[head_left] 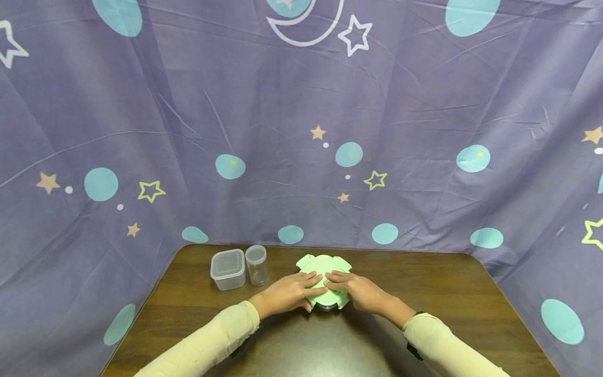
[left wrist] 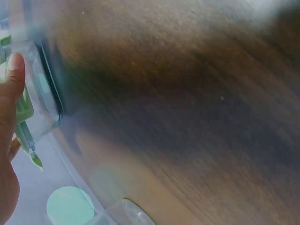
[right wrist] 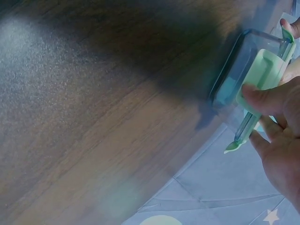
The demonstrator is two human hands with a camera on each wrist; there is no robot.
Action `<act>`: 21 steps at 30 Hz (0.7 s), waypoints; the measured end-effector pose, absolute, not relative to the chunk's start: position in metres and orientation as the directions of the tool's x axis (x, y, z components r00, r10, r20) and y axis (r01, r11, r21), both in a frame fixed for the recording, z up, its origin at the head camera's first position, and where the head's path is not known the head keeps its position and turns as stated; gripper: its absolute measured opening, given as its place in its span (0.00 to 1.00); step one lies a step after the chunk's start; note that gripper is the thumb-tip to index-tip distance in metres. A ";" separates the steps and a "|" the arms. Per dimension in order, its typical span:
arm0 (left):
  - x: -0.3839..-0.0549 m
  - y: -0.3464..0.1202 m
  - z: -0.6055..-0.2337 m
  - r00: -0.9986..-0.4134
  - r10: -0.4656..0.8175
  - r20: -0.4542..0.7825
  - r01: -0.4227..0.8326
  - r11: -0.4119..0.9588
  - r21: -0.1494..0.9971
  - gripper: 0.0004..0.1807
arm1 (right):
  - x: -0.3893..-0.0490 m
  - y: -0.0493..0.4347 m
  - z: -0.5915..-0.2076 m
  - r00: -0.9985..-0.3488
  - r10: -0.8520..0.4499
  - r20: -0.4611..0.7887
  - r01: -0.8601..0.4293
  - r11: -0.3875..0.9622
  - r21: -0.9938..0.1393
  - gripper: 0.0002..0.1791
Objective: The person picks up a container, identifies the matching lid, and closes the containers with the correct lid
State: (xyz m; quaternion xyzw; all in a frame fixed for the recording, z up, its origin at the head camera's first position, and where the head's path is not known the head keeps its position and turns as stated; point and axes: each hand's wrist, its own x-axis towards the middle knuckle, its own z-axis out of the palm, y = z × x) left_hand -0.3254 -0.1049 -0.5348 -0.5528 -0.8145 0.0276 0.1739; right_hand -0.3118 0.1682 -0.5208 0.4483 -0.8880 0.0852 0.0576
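A clear food container (right wrist: pixel 229 70) with a light green lid (head_left: pixel 322 267) stands on the table, its lid facing up in the head view. My left hand (head_left: pixel 292 293) holds it from the left, with fingers spread over the lid and the thumb (left wrist: pixel 16 70) at its side. From the right, my right hand (head_left: pixel 365 293) grips it, fingertips on the lid's top. In the right wrist view that thumb presses on a green side flap (right wrist: pixel 260 72), while another flap (right wrist: pixel 233 146) sticks out from the lid. The hands cover part of the lid.
To the left at the back of the wooden table (head_left: pixel 188 309) stand a square clear plastic box (head_left: pixel 228 269) with a lid and, beside it, a tall clear jar (head_left: pixel 257 267). A purple patterned curtain (head_left: pixel 282 104) hangs behind the table's far edge.
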 end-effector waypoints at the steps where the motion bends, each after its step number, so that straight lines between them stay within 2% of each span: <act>1: -0.325 -0.105 -0.535 -0.337 0.906 0.258 0.894 0.394 -0.215 0.38 | -0.311 0.168 -0.520 -0.594 -0.785 0.178 -0.805 0.584 -0.106 0.44; 6: -0.325 -0.107 -0.535 -0.375 0.879 0.294 0.902 0.420 -0.104 0.38 | -0.309 0.167 -0.520 -0.604 -0.779 0.168 -0.797 0.589 -0.133 0.41; 11: -0.326 -0.107 -0.535 -0.377 0.870 0.318 0.903 0.422 -0.082 0.39 | -0.309 0.167 -0.520 -0.611 -0.776 0.157 -0.792 0.597 -0.128 0.42; 18: -0.325 -0.105 -0.534 -0.408 0.861 0.304 0.899 0.437 -0.030 0.38 | -0.310 0.169 -0.520 -0.615 -0.773 0.155 -0.788 0.600 -0.136 0.42; 21: -0.325 -0.105 -0.536 -0.398 0.859 0.324 0.902 0.430 -0.031 0.39 | -0.310 0.169 -0.521 -0.615 -0.772 0.157 -0.788 0.602 -0.130 0.43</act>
